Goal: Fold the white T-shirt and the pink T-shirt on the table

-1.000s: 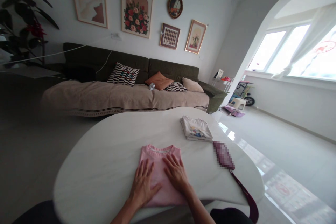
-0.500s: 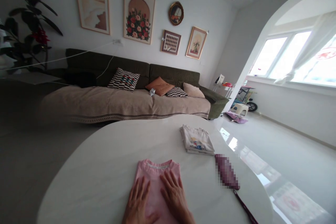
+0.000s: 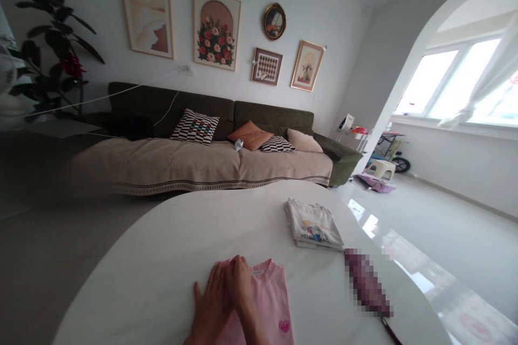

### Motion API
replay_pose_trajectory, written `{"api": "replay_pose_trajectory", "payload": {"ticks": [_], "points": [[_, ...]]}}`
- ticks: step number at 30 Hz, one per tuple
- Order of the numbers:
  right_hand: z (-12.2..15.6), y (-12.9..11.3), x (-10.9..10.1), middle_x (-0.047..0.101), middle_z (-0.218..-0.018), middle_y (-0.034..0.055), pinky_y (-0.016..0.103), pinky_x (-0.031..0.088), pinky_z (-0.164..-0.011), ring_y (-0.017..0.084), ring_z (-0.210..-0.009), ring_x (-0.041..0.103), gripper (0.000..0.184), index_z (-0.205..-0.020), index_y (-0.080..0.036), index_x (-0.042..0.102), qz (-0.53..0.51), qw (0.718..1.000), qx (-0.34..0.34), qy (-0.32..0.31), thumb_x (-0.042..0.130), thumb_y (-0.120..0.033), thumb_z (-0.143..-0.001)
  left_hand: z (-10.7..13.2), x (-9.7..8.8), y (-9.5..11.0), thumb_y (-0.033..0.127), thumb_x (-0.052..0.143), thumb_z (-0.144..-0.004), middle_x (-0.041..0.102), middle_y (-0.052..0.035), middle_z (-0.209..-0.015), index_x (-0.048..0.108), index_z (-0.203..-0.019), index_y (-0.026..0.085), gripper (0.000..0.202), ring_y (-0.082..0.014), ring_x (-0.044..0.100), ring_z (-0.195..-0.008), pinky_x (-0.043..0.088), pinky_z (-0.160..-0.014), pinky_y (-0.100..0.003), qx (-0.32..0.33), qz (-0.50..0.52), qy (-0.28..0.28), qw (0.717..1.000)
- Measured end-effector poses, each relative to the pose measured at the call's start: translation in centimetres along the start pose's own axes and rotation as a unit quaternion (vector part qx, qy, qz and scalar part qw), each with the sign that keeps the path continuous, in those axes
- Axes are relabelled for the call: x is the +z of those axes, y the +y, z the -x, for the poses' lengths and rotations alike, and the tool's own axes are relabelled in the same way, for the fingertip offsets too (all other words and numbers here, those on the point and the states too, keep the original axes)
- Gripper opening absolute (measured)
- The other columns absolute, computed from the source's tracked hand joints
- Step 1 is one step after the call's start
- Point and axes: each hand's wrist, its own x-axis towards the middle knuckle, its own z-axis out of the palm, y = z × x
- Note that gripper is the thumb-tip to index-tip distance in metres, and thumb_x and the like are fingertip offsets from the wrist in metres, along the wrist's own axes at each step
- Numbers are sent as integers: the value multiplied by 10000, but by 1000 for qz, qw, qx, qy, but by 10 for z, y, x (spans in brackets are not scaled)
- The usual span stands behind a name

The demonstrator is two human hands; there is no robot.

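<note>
A pink T-shirt [image 3: 269, 302] lies on the white tabletop in front of me, its collar facing away and a pink heart print near the lower right. My left hand [image 3: 212, 296] rests flat over the shirt's left side, thumb spread out onto the table. Right beside it, my right hand [image 3: 240, 285] is closed at the left part of the collar, pinching the cloth there; its fingertips are partly hidden. Both hands cover much of the shirt's left half. Farther back to the right lies a folded white T-shirt [image 3: 313, 225] with a printed picture and lettering.
The round-edged white table [image 3: 141, 275] fills the foreground. Near its right side is a pixelated purple item [image 3: 366, 280] with a dark handle. Behind the table stands a green sofa [image 3: 275, 116] with a beige cover [image 3: 194, 164] and several cushions. A white stool [image 3: 382, 168] is at the right.
Both hands lay flat on the pink T-shirt before. My right hand has moved left to the collar and closed; my left hand stays on the left side. The heart print is now uncovered.
</note>
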Motion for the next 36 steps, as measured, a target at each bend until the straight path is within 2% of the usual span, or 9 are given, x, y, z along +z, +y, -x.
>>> {"api": "replay_pose_trajectory", "payload": {"ticks": [6, 9, 12, 16, 20, 24, 29, 34, 36], "points": [[-8, -5, 11, 568, -1050, 44, 344, 479, -767, 144, -873, 564, 270, -1045, -178, 542, -13, 998, 61, 8, 491, -370, -863, 1, 10, -2, 115, 270, -785, 202, -74, -1454, 244, -1376, 183, 595, -251, 173, -1332, 116, -1018, -599, -3, -36, 15, 999], [-9, -5, 11, 597, -947, 47, 333, 467, -751, 158, -848, 578, 210, -961, -160, 571, -14, 996, 90, 18, 428, -295, -887, 1, 13, -2, 116, 275, -792, 209, -83, -1450, 245, -1377, 192, 591, -249, 190, -1328, 106, -1020, -596, 1, -49, 40, 998], [-10, -8, 11, 613, -881, 77, 318, 451, -734, 194, -846, 591, 248, -879, -165, 590, -12, 993, 110, 31, 345, -201, -877, 0, 13, -2, 130, 286, -792, 225, -90, -1444, 278, -1372, 190, 583, -281, 193, -1324, 130, -1014, -604, 0, -53, 44, 998], [-12, -13, 13, 624, -900, 126, 342, 435, -735, 239, -870, 598, 291, -908, -154, 584, -2, 993, 113, 40, 298, -182, -861, -1, 10, -1, 140, 290, -780, 225, -83, -1442, 306, -1366, 171, 587, -320, 180, -1321, 180, -1000, -616, 4, -45, 38, 998], [-16, -13, 15, 639, -894, 131, 351, 437, -718, 258, -875, 608, 274, -963, -164, 575, 8, 995, 94, 31, 328, -203, -850, 1, 5, 0, 82, 238, -774, 243, -105, -1435, 289, -1367, 140, 598, -312, 189, -1320, 170, -977, -650, 6, -48, 39, 998], [-22, -10, 17, 646, -885, 118, 333, 445, -705, 256, -893, 606, 257, -998, -181, 565, 15, 998, 64, 20, 374, -186, -825, 2, 2, 1, 145, 267, -793, 232, -95, -1439, 276, -1374, 157, 582, -302, 176, -1325, 174, -991, -628, 5, -40, 17, 999], [-19, -5, 17, 597, -1008, 160, 348, 449, -714, 261, -936, 580, 340, -1098, -148, 508, 26, 998, 54, 18, 321, -108, -818, 0, 1, 2, 173, 269, -788, 217, -102, -1445, 260, -1376, 150, 588, -295, 160, -1330, 123, -1000, -634, -10, -33, -5, 999], [-7, 5, 16, 608, -926, 40, 231, 434, -761, 153, -885, 572, 280, -851, -218, 582, 12, 999, -36, -7, 324, -109, -847, -2, -1, 3, 199, 283, -783, 177, -90, -1452, 238, -1381, 150, 602, -286, 148, -1334, 122, -1002, -622, -12, -19, -28, 999], [-4, 9, 18, 609, -912, 23, 206, 435, -752, 130, -867, 571, 307, -836, -232, 584, 8, 998, -61, -17, 297, -131, -877, -2, -3, 3, 223, 280, -793, 153, -82, -1456, 220, -1385, 160, 599, -277, 141, -1336, 113, -1006, -615, -17, -13, -38, 999]]}}
